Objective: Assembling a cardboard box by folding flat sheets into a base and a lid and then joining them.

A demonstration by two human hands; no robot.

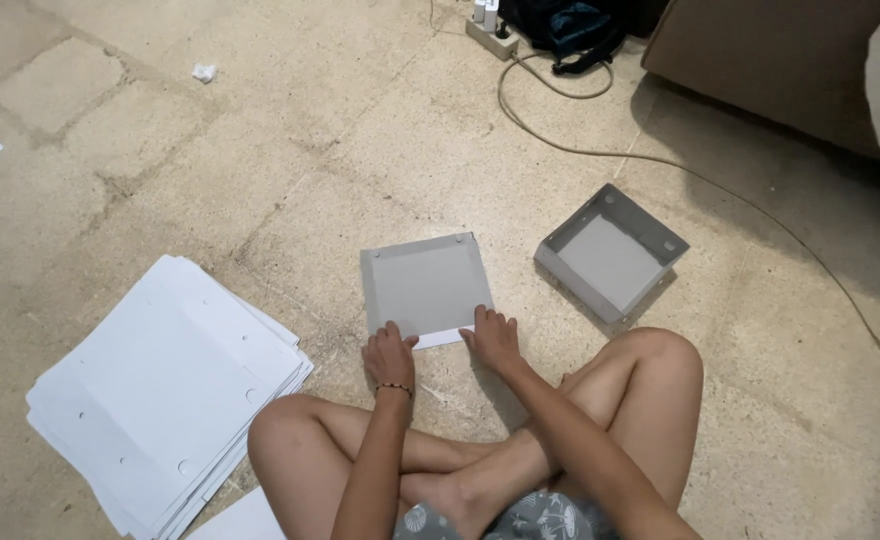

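Note:
A flat grey cardboard sheet (425, 285) with folded side flaps lies on the floor in front of my crossed legs. My left hand (388, 355) presses on its near left corner, fingers bent over the edge. My right hand (493, 338) presses the near right corner in the same way, fingers spread on the white near flap. Both hands rest on the sheet rather than lifting it.
A folded grey open box (611, 252) sits to the right. A stack of flat white sheets (165, 385) lies at the left. A power strip (492, 38) and cable (600, 150) run along the far floor, near a dark bag (570, 25) and brown sofa (770, 60).

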